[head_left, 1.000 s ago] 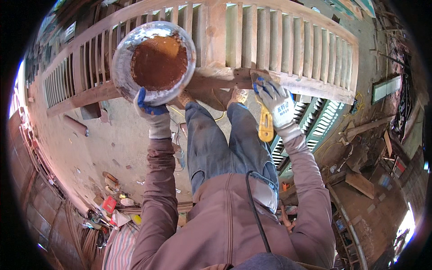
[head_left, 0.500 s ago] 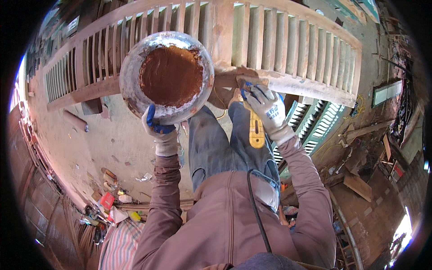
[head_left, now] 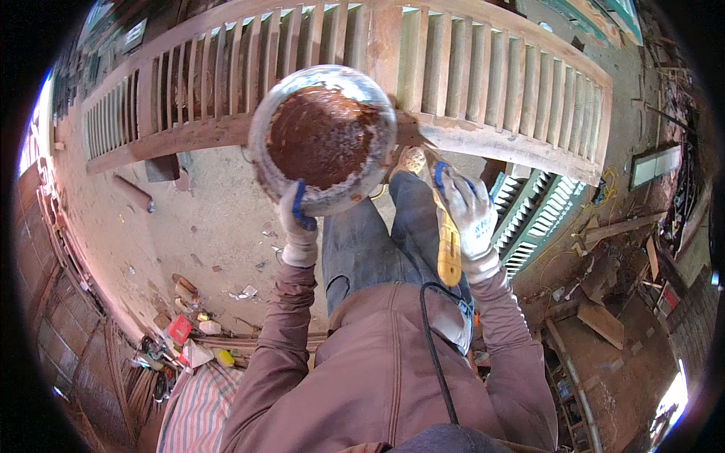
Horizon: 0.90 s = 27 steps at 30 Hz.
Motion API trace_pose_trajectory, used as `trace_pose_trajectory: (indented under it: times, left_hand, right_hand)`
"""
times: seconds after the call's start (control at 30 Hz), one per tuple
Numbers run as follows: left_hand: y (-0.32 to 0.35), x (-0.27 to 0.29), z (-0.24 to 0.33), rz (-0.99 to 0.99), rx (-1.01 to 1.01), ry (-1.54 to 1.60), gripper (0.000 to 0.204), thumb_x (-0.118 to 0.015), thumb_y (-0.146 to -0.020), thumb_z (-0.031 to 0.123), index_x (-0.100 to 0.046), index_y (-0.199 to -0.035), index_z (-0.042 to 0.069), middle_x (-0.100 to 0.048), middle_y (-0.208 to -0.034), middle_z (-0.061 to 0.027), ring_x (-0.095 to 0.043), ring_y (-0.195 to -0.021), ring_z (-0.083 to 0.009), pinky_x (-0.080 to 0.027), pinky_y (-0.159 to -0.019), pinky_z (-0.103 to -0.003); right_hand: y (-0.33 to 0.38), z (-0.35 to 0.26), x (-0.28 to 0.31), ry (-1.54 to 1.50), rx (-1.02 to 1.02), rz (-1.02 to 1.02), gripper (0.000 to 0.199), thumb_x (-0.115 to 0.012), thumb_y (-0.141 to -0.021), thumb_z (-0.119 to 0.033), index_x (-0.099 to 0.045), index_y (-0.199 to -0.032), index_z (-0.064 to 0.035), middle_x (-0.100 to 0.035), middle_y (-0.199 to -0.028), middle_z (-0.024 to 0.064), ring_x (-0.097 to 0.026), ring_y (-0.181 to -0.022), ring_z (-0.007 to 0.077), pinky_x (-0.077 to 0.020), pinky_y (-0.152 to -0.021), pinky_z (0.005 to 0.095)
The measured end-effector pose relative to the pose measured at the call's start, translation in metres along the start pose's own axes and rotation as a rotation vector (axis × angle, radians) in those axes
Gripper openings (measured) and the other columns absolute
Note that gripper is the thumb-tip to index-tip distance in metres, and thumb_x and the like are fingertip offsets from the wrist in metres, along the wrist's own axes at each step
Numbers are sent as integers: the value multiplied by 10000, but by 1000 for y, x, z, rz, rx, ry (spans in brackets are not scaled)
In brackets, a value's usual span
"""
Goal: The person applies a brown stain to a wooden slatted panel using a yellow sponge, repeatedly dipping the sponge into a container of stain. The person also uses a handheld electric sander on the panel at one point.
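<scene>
Round bowl (head_left: 343, 198) full of wet-looking brown paste (head_left: 321, 143) is up in front of the person, slightly left of centre, tipped enough that you get a good look inside. Its outside and rim are pale grey and pretty grubby. From this angle it overlaps the front rail of a long slatted wooden panel (head_left: 385, 68); can't tell how far above the rail it sits.

Left hand (head_left: 298, 230), in a white glove with blue fingers, has the near edge of the bowl, thumb up over the rim. The fingers underneath are hidden, so no idea how they're spread.

Right hand (head_left: 472, 215), same sort of glove, is closed around a putty knife (head_left: 448, 257) with a yellow handle. The handle points back toward the person and the dark blade points up at the rail, though I can't make out if it's actually touching.

Just past that hand there's a green louvred shutter (head_left: 540, 219). Down on the floor (head_left: 219, 204) to the left lies a brown tube (head_left: 134, 193), with a red container (head_left: 180, 330) and striped cloth (head_left: 200, 411) nearer the person.
</scene>
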<state>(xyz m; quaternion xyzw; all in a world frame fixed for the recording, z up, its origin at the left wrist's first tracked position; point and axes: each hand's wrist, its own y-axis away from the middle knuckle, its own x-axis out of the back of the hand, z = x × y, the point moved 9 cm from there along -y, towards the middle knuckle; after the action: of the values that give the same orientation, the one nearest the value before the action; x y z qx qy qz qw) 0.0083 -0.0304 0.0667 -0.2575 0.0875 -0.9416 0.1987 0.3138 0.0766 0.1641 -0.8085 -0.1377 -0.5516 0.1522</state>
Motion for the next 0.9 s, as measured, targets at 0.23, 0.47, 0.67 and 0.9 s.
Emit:
trace_pose_trajectory:
  times: [0.23,0.47,0.67,0.9]
  left_hand:
    - [19,-60,53,-329,-97,-63,457,-686,-902,60,-525,-1323,-12,-614,-1246,-161,-621,-1115,-283,-502,-965,-394]
    - [57,-111,14,-449,618,325,756,-615,-834,-13,-261,-1499,46,-436,-1425,-158,-453,-1299,-267,-356,-1109,-394]
    - [43,-115,47,-343,0,123,426,-614,-903,49,-526,-1310,-38,-564,-1276,-177,-576,-1157,-294,-460,-992,-394]
    - [7,-90,70,-64,25,-46,495,-728,-878,257,-566,-1237,-42,-597,-1153,-116,-588,-1079,-238,-475,-954,-407]
  right_hand:
    - [-31,-45,10,-33,28,1,434,-654,-742,-151,-637,-1169,-71,-656,-1139,46,-602,-1058,206,-571,-649,292]
    - [-20,-41,-1,-42,-78,18,317,-632,-846,-161,-633,-1105,21,-682,-1010,110,-647,-926,262,-558,-658,368]
    - [25,32,45,-595,-249,166,328,-672,-847,-79,-667,-1174,-43,-709,-968,127,-665,-846,292,-537,-755,388]
    - [74,158,39,103,-168,181,449,-741,-731,-175,-668,-1171,-118,-663,-1176,46,-607,-1025,259,-527,-817,373]
